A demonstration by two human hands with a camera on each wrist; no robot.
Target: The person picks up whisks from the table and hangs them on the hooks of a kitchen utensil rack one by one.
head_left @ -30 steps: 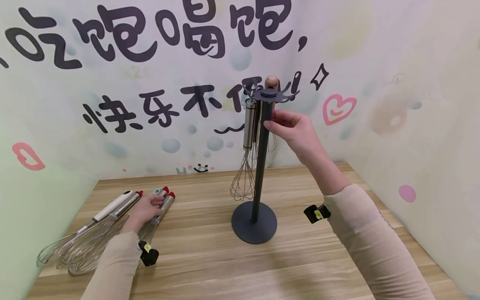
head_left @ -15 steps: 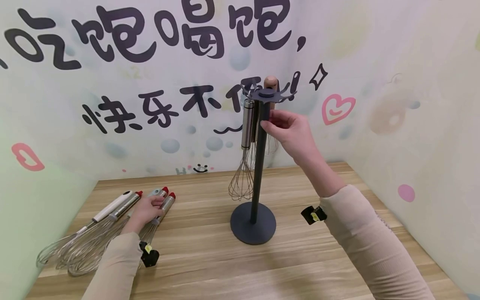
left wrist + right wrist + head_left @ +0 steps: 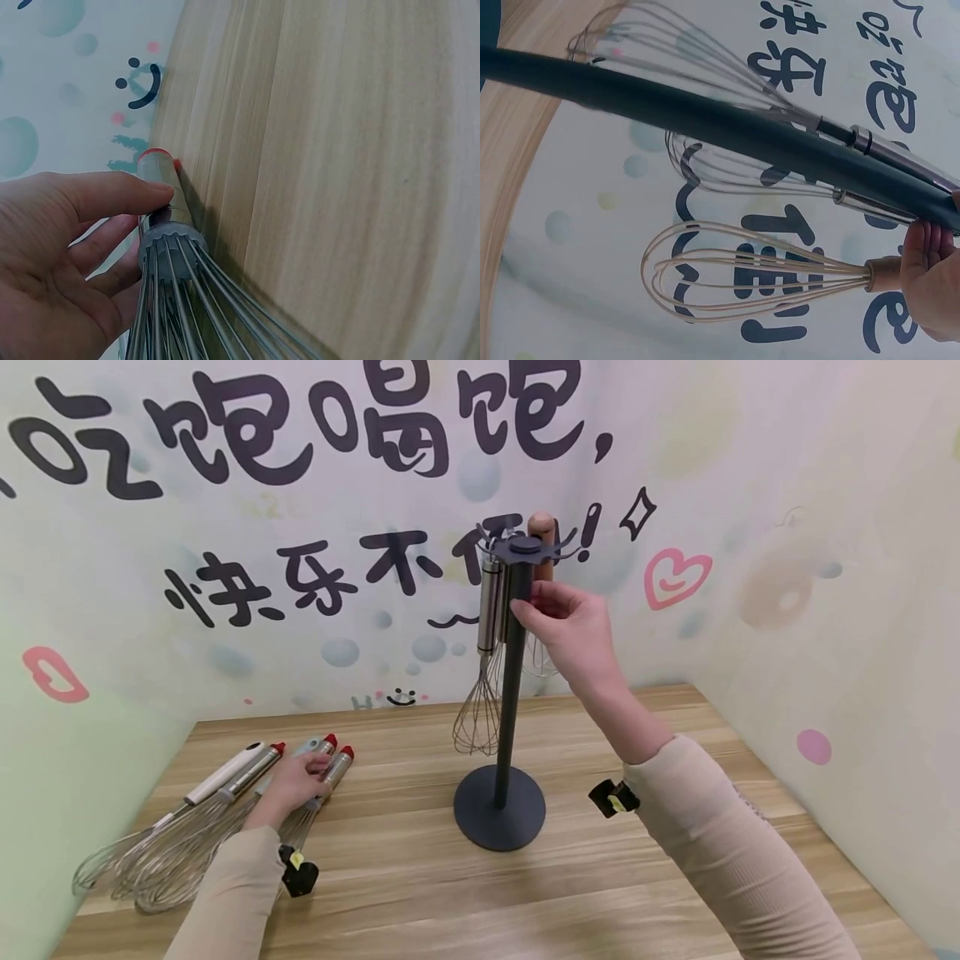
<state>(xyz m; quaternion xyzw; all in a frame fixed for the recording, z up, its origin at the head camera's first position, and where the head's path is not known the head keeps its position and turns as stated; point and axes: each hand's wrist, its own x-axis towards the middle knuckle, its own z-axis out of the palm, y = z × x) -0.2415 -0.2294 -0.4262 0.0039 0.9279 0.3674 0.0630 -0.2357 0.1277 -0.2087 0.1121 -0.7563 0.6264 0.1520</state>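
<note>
My right hand (image 3: 577, 627) grips the dark upright pole (image 3: 510, 693) of a whisk stand just below its hooked top (image 3: 525, 547), thumb in front and fingers behind. Hanging from the stand are a steel whisk (image 3: 487, 610), a second steel whisk (image 3: 862, 204) behind the pole and a wooden-handled whisk (image 3: 885, 274) beside my fingers. At the left of the table, my left hand (image 3: 292, 781) holds a red-tipped steel whisk (image 3: 340, 767) by its handle. In the left wrist view the thumb lies across that handle, just above the grey collar (image 3: 172, 251) of the wires.
Left of my left hand lie several more whisks, among them a white-handled whisk (image 3: 225, 772) and a red-tipped whisk (image 3: 255, 770). The round base (image 3: 499, 827) of the stand rests on the wooden table (image 3: 390, 877). A printed wall (image 3: 360, 668) closes off the back.
The stand has shifted slightly left with my right hand on its pole, and its top appears to have turned a little. My left hand stays at the whisk handle.
</note>
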